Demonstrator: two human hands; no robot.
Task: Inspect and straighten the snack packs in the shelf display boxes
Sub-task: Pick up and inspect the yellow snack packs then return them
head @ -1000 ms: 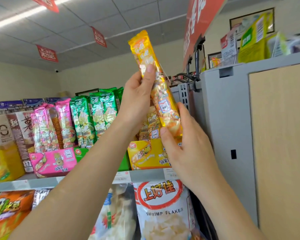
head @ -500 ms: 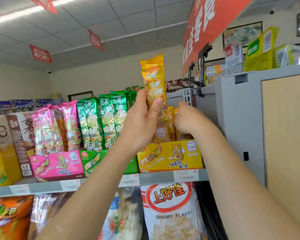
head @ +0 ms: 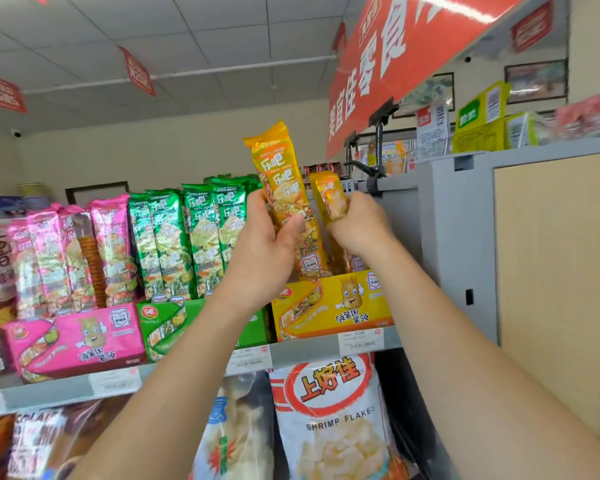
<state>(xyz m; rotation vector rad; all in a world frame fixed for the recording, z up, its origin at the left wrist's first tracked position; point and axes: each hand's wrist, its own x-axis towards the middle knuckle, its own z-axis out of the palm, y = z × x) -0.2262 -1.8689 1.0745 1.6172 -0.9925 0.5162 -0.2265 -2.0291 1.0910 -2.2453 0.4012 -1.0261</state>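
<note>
A yellow display box (head: 333, 306) stands at the right end of the top shelf. My left hand (head: 267, 251) grips a tall yellow snack pack (head: 279, 174) at its middle, upright, with its lower end down in the box. My right hand (head: 359, 226) is closed around a second yellow pack (head: 328, 195) standing in the same box just to the right. To the left sit a green box (head: 167, 323) with several upright green packs (head: 191, 237) and a pink box (head: 77, 337) with pink packs (head: 73, 254).
A grey cabinet (head: 458, 216) walls off the shelf's right end. A red sign (head: 395, 53) on black clamps hangs above it. Shrimp flakes bags (head: 329, 417) hang below the grey shelf edge (head: 291, 351). Boxes sit on top of the cabinet.
The yellow pack came down from held high and tilted to upright in the yellow box. My right hand left it and closed around a second yellow pack in the box.
</note>
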